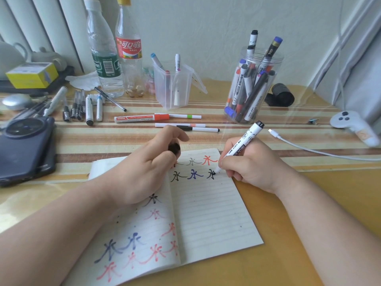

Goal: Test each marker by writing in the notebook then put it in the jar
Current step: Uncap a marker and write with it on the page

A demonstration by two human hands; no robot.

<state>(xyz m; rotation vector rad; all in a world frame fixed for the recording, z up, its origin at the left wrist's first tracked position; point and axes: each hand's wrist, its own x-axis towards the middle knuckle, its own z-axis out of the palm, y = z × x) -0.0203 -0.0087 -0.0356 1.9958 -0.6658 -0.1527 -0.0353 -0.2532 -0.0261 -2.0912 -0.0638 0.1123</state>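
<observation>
While my left hand (142, 168) pins the notebook (206, 213) flat, clutching the black cap (174, 148), my right hand (245, 168) grips the marker (242, 144) tightly, its tip on the page just below my fingers.

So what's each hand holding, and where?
Right hand grips the marker on its lower barrel, near the tip. Left hand pinches a black cap.

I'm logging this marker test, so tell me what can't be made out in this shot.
Head view only:
- Top-row characters on the notebook: partly hidden by the left hand.
- Dark cap: mostly wrapped by that hand's fingers.
- Label on the marker in the right hand: too small to read.
- Markers deep in the jar: overlapping, uncountable.
- Phone: cut by the left edge.
</observation>
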